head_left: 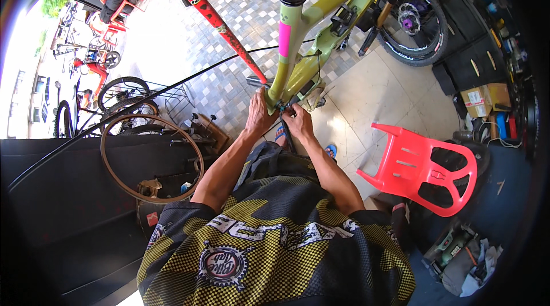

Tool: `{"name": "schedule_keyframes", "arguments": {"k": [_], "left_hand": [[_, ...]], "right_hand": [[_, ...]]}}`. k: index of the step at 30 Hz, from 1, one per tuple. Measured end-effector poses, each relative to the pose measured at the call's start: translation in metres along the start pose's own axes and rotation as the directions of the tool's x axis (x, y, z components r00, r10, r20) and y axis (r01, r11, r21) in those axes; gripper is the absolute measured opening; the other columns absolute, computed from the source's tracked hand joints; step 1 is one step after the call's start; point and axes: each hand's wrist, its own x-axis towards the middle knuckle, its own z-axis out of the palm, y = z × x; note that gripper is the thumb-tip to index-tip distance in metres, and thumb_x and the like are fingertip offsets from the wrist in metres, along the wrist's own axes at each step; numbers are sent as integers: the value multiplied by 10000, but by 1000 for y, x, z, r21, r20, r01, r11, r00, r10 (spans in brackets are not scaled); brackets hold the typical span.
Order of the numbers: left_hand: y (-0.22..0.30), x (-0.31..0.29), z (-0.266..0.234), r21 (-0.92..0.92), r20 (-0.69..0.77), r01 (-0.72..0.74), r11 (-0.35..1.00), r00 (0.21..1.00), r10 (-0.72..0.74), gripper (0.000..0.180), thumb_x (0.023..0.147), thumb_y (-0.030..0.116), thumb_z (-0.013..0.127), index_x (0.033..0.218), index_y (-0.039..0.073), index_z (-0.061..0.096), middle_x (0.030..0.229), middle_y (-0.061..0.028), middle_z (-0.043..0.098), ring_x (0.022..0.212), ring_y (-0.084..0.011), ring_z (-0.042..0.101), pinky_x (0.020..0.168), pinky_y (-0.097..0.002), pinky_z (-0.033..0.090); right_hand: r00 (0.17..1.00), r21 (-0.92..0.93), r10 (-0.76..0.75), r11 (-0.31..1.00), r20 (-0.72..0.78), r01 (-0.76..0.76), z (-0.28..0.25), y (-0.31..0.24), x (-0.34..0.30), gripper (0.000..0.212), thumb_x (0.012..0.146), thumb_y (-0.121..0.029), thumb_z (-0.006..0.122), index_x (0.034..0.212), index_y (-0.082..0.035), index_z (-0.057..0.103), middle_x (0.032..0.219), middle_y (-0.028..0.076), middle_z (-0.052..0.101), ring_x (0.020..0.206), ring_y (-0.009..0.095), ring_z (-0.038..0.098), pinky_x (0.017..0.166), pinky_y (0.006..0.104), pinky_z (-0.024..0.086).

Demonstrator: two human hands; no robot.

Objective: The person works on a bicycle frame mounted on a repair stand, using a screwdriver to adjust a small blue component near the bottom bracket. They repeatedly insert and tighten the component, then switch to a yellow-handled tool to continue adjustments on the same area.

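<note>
A yellow-green bicycle frame [293,74] with a pink patch stands in front of me, a black post in its upper tube. My left hand [260,112] is closed against the left side of the frame's near end. Just right of it, my right hand [298,122] is closed, fingertips bunched beside a small dark fitting [280,105] at that junction. What those fingertips pinch is too small to make out. A red sticker-covered tube [220,26] slants down to the frame beside my left hand. Behind the frame runs a long thin black cable [172,85].
A red plastic chair [395,160] lies tipped at the right. A bicycle wheel [412,22] stands far right near dark drawers [472,48] and a cardboard box [487,100]. At left, a brown rim [105,160] leans by a black panel [51,208]; parked bikes and a seated person are beyond.
</note>
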Motion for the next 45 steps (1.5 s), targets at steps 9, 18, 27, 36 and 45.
{"name": "schedule_keyframes", "arguments": {"k": [9, 18, 27, 36, 45], "left_hand": [[-2, 0, 1, 0, 24, 23, 1000, 999, -23, 952, 775, 261, 838, 1494, -49, 296, 1277, -279, 526, 1218, -457, 510, 1035, -522, 424], [-5, 1, 0, -15, 16, 34, 999, 999, -34, 947, 743, 277, 895, 1454, -22, 344, 1257, -261, 551, 1207, -445, 529, 1031, -510, 433], [-2, 12, -13, -54, 90, 50, 997, 995, -45, 922, 671, 190, 880, 1428, 5, 389, 1262, -254, 526, 1220, -449, 496, 1029, -512, 420], [5, 14, -34, -24, 166, -37, 999, 985, 40, 1012, 669, 295, 893, 1486, 32, 355, 1328, -215, 532, 1236, -441, 479, 1067, -508, 383], [-4, 14, -32, 24, 176, -93, 995, 981, 87, 1050, 667, 408, 917, 1489, 46, 372, 1349, -210, 531, 1263, -427, 474, 1095, -508, 367]], "right_hand": [[998, -2, 14, 1000, 59, -14, -3, 5, 1, 303, 916, -299, 668, 901, 3, 655, 842, 230, 715, 813, 440, 694, 717, 480, 535], [987, 111, 31, 993, 156, -48, 1, 9, 1, 365, 1000, -341, 567, 930, -4, 690, 821, 189, 736, 786, 376, 724, 716, 460, 545], [991, 78, 67, 994, 118, -77, 0, 17, 2, 376, 977, -362, 645, 941, 11, 680, 843, 191, 741, 804, 373, 725, 740, 448, 551], [993, -30, -55, 998, 106, 59, -8, 0, -1, 272, 897, -256, 716, 934, 11, 677, 887, 235, 732, 853, 425, 713, 726, 474, 558], [986, -168, -149, 973, 77, 160, -13, -4, 0, 220, 891, -230, 746, 912, -22, 676, 850, 176, 725, 818, 391, 703, 699, 447, 525]]}}
